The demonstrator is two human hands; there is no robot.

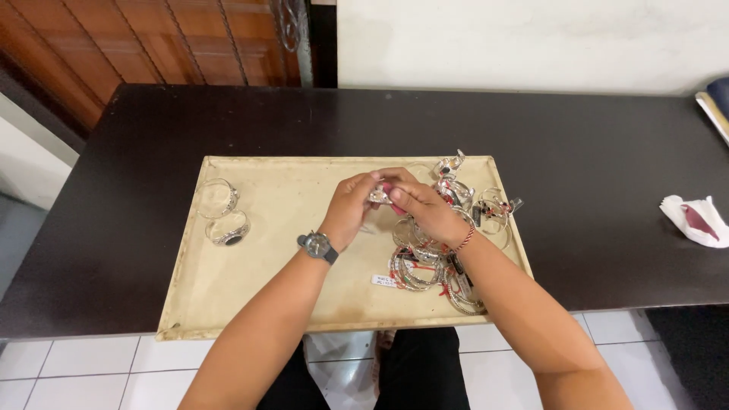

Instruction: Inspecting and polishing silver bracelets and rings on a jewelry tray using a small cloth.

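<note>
Both hands meet over the middle of a cream tray (250, 288). My left hand (351, 206), with a grey wristwatch on its wrist, pinches a small silver piece of jewellery (378, 197). My right hand (424, 209), with a red thread bracelet on its wrist, presses a pink-red bit against the same piece. Below and to the right of my hands lies a heap of silver bangles (425, 266) with small tags. Two more silver bangles (225, 215) lie apart at the tray's left end.
The tray sits on a dark brown table (592, 175), overhanging its near edge. A crumpled white tissue with a dark red object (697, 219) lies at the right. Books poke in at the far right corner (715, 102). White floor tiles show below.
</note>
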